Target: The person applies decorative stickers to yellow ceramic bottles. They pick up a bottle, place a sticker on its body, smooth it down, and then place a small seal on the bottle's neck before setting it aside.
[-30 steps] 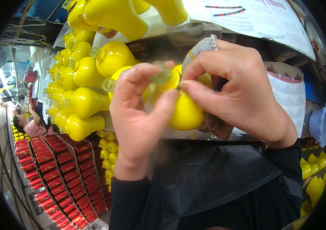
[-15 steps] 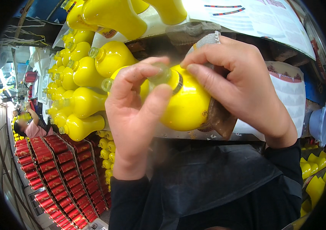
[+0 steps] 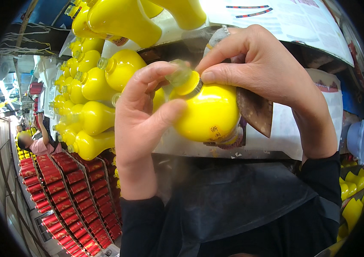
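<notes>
- Up goes the right hand (image 3: 252,64), nearer the far side than a second ago, and the yellow bottle (image 3: 207,113) shows far more of its bulb!
- Biggest of all, the workbench (image 3: 177,148): that bottle is by the middle of its near edge, neck tipped leftward.
- Down past the left end, red packages (image 3: 62,184) with gold patterning, packed in rows, too many to count.
- One co-worker (image 3: 45,144) in pink, far off beyond that same end.
- Ranked bottles (image 3: 98,115), all yellow, crowd the left end; overlap defeats the count.
- Left hand (image 3: 145,113): curled about the glass mouth, thumb against the bulb, gripping the bottle. Right hand: thumb and forefinger together at the neck; whether they pinch anything, can't tell.
- One pale-blue basin (image 3: 358,141), off the right end.
- Two dark strips (image 3: 255,13) on a printed sheet (image 3: 293,25), far right corner.
- One dark band (image 3: 198,89) on the neck.
- Smallest, dark lettering (image 3: 214,129) low on the bulb: a few characters.
</notes>
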### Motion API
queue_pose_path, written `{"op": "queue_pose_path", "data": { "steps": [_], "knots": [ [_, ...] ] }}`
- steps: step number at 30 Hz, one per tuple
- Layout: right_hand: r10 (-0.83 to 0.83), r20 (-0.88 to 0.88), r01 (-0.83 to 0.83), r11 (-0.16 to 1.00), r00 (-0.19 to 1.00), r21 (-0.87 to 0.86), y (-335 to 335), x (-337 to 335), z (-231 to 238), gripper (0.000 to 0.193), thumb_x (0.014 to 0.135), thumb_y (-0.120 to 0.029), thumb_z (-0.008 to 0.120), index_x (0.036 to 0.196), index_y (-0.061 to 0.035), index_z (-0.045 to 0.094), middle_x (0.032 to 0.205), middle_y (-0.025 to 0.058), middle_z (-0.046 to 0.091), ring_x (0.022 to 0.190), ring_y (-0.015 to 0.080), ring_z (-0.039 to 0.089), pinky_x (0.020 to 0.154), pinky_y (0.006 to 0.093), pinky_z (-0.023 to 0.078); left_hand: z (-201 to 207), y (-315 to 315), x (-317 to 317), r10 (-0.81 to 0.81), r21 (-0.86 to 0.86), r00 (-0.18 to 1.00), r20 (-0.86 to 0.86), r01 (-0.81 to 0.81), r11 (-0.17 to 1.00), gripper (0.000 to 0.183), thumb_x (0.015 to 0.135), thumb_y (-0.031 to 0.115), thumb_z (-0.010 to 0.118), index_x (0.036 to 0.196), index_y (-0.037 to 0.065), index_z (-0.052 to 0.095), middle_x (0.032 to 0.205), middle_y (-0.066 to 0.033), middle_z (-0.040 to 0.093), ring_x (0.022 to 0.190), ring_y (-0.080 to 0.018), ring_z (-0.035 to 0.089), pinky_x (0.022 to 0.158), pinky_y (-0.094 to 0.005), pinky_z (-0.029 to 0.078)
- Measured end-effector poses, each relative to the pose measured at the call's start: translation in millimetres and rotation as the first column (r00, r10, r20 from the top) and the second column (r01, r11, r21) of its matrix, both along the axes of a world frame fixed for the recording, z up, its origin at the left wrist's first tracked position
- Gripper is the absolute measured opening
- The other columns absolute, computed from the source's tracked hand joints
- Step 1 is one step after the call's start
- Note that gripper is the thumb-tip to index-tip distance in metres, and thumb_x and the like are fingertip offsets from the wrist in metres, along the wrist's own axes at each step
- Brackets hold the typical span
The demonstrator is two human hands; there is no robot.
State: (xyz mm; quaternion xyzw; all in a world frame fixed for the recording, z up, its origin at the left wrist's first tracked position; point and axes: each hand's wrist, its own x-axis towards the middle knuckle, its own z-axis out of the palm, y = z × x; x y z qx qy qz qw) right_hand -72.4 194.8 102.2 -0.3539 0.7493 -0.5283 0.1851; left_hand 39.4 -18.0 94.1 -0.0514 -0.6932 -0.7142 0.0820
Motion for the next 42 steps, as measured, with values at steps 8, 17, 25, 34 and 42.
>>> {"op": "queue_pose_path", "data": {
  "steps": [8, 17, 25, 34, 42],
  "knots": [
    [0.061, 0.079, -0.064, 0.997, 0.995, 0.032, -9.3, -6.3, 8.4, 0.017, 0.087, -0.013, 0.082, 0.096, 0.0011, 0.080, 0.089, 0.0086, 0.072, 0.080, 0.0143, 0.070, 0.076, 0.0260, 0.057, -2.6, 2.3, 6.3, 0.086, -0.041, 0.996, 0.014, -0.085, 0.996, 0.042, 0.081, -0.008, 0.078, 0.120, -0.001, 0.062, 0.122, -0.0143, 0.070, 0.117, -0.0217, 0.066, 0.105, -0.0335, 0.049],
    [0.060, 0.085, -0.064, 0.997, 0.995, 0.050, -8.6, -1.3, 10.2, 0.017, 0.086, -0.012, 0.082, 0.095, 0.0013, 0.080, 0.089, 0.0083, 0.072, 0.080, 0.0136, 0.069, 0.077, 0.0259, 0.056, 3.5, 15.3, 12.8, 0.154, -0.065, 0.988, -0.006, -0.154, 0.986, 0.039, 0.083, -0.008, 0.076, 0.119, -0.002, 0.061, 0.121, -0.0173, 0.071, 0.117, -0.0214, 0.067, 0.105, -0.0336, 0.049],
    [0.069, 0.031, -0.071, 0.996, 0.997, 0.052, -6.3, 0.2, 8.9, 0.018, 0.087, -0.014, 0.082, 0.097, 0.0011, 0.080, 0.088, 0.0082, 0.072, 0.079, 0.0137, 0.069, 0.076, 0.0258, 0.057, 5.5, 22.3, 13.8, 0.197, -0.102, 0.980, -0.011, -0.197, 0.975, 0.037, 0.084, -0.009, 0.075, 0.117, -0.002, 0.060, 0.119, -0.0167, 0.071, 0.115, -0.0198, 0.067, 0.103, -0.0326, 0.050],
    [0.059, 0.015, -0.060, 0.998, 0.998, 0.014, -8.5, 1.3, 5.2, 0.020, 0.088, -0.016, 0.081, 0.097, 0.0022, 0.079, 0.087, 0.0075, 0.072, 0.077, 0.0130, 0.069, 0.074, 0.0254, 0.057, 9.8, 31.8, 12.7, 0.276, -0.117, 0.961, 0.000, -0.274, 0.955, 0.034, 0.083, -0.011, 0.072, 0.114, -0.001, 0.059, 0.116, -0.0135, 0.072, 0.110, -0.0163, 0.067, 0.100, -0.0299, 0.051],
    [0.015, -0.175, -0.014, 1.000, 0.984, 0.011, -11.5, 9.3, -1.6, 0.021, 0.097, -0.015, 0.069, 0.100, 0.0036, 0.077, 0.082, 0.0118, 0.067, 0.073, 0.0174, 0.061, 0.068, 0.0297, 0.050, 7.0, 36.8, 6.0, 0.382, -0.127, 0.924, 0.015, -0.377, 0.917, 0.034, 0.082, -0.012, 0.070, 0.112, 0.000, 0.058, 0.110, -0.0103, 0.071, 0.105, -0.0140, 0.067, 0.097, -0.0277, 0.051]
  ]
}}
